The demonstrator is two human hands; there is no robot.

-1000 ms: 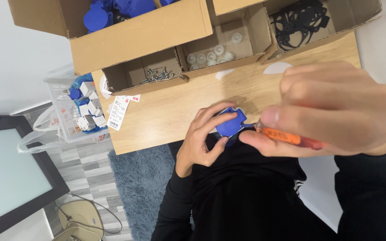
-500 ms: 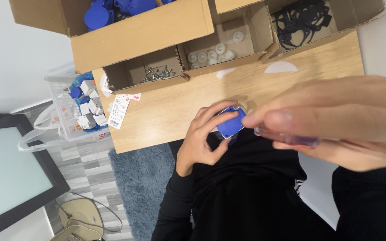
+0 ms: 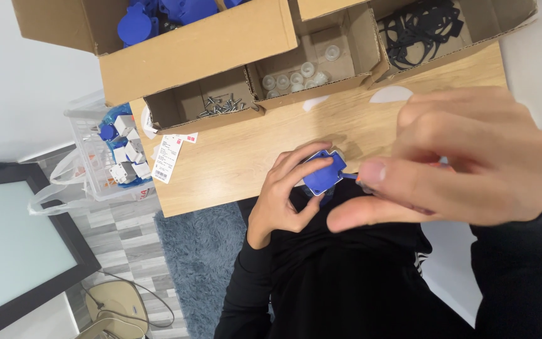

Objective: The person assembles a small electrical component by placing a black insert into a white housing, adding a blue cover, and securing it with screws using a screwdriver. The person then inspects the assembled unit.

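Head view showed the left hand (image 3: 283, 194) gripping a small blue part (image 3: 323, 172) between thumb and fingers, just above the near edge of the table (image 3: 239, 163) and against the person's dark top. The right hand (image 3: 459, 163), large and blurred close to the camera, was curled around a thin tool (image 3: 354, 178); only its dark tip and a bit of orange beside the thumb showed, the tip touching the part, the rest hidden by fingers. Beyond stood open cardboard boxes: one with screws (image 3: 221, 105), one with clear caps (image 3: 302, 70), one with black rings (image 3: 418, 25), and a big box of blue parts (image 3: 152, 16) cut off at the top edge. A white basket (image 3: 117, 157) hung left of the table.
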